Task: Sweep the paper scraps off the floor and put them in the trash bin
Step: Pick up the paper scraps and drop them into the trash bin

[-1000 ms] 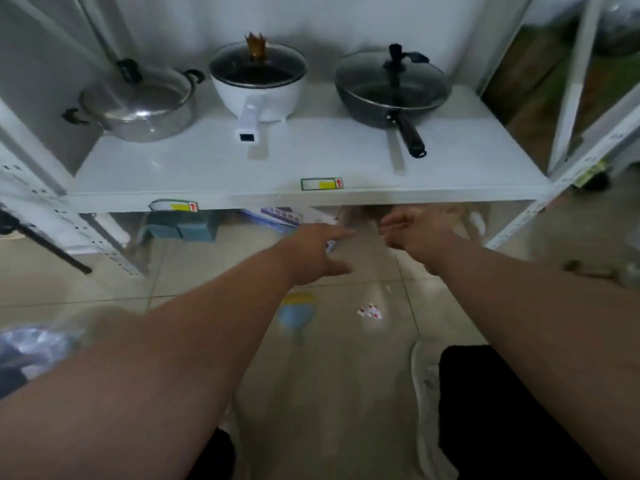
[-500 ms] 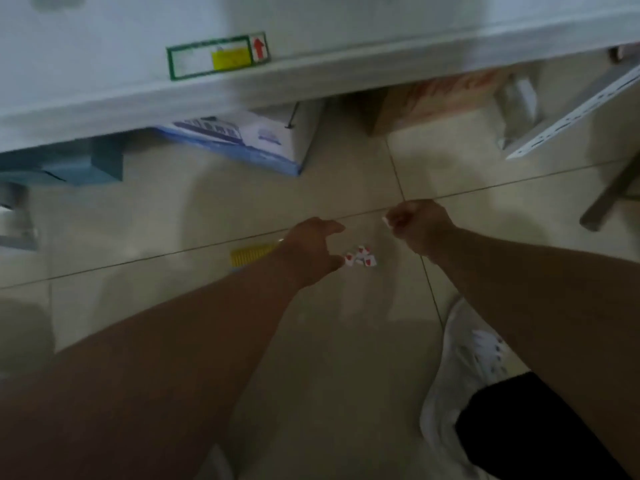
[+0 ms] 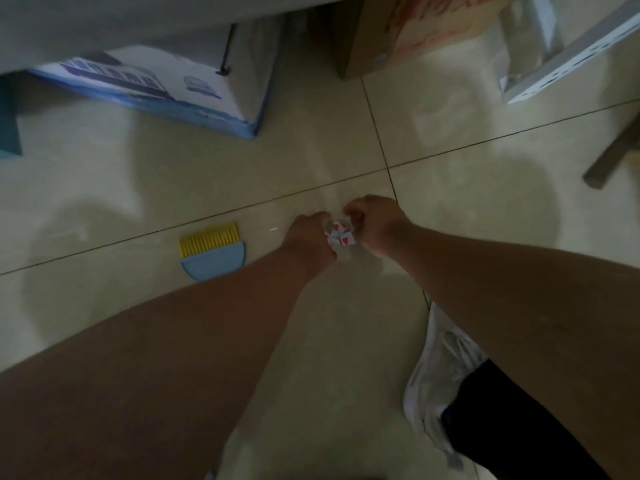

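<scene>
A small pile of white paper scraps (image 3: 341, 234) with red marks lies on the tiled floor between my hands. My left hand (image 3: 306, 239) is at the pile's left edge, its fingers curled down onto the scraps and mostly hidden behind the back of the hand. My right hand (image 3: 375, 223) is curled just right of the pile and seems to pinch a small white bit at its fingertips. A blue hand brush with yellow bristles (image 3: 213, 252) lies on the floor to the left, untouched. No trash bin is in view.
A blue and white box (image 3: 166, 84) and a cardboard box (image 3: 408, 32) sit under the shelf ahead. A white perforated shelf leg (image 3: 568, 64) stands at the upper right, a dark furniture leg (image 3: 613, 157) beyond it. My white shoe (image 3: 436, 375) is at the lower right.
The view has dropped from the shelf with pots to the floor. Both hands came down and closed in on the scrap pile from either side.
</scene>
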Demonstrator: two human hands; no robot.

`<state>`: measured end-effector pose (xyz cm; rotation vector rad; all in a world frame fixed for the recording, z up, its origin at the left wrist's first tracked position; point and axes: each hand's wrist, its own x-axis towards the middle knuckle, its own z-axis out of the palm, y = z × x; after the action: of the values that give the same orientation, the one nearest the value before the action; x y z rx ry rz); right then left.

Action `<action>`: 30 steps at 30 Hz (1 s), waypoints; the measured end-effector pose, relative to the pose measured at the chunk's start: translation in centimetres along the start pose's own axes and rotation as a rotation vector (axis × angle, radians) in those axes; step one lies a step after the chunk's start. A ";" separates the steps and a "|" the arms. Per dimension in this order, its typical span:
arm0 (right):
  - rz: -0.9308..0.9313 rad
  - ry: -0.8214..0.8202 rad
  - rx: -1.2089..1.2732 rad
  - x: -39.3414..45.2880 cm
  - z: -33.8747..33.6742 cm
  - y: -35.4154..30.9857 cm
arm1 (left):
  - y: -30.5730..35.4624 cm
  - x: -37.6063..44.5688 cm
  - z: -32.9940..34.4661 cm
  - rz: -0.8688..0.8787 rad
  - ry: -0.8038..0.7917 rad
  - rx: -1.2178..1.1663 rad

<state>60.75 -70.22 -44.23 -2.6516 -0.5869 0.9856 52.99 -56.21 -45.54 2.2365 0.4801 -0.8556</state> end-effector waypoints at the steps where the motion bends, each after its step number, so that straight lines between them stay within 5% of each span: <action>1: -0.010 -0.013 -0.001 -0.3 0.2 -0.1 | 0.1 0.2 0.2 0.003 0.014 0.000; 11: 0.041 0.116 0.077 -0.6 4.3 -0.4 | -0.3 0.5 2.5 -0.030 0.226 -0.156; 22: 0.041 0.098 0.128 -0.3 4.8 0.0 | -0.8 1.1 1.9 -0.115 0.204 -0.278; 30: 0.224 -0.065 0.737 0.1 3.7 0.7 | -2.0 0.9 1.2 -0.064 0.164 -0.529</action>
<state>58.55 -70.47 -47.26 -2.0470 0.0766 1.0833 52.04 -55.63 -47.81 1.8117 0.7610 -0.5001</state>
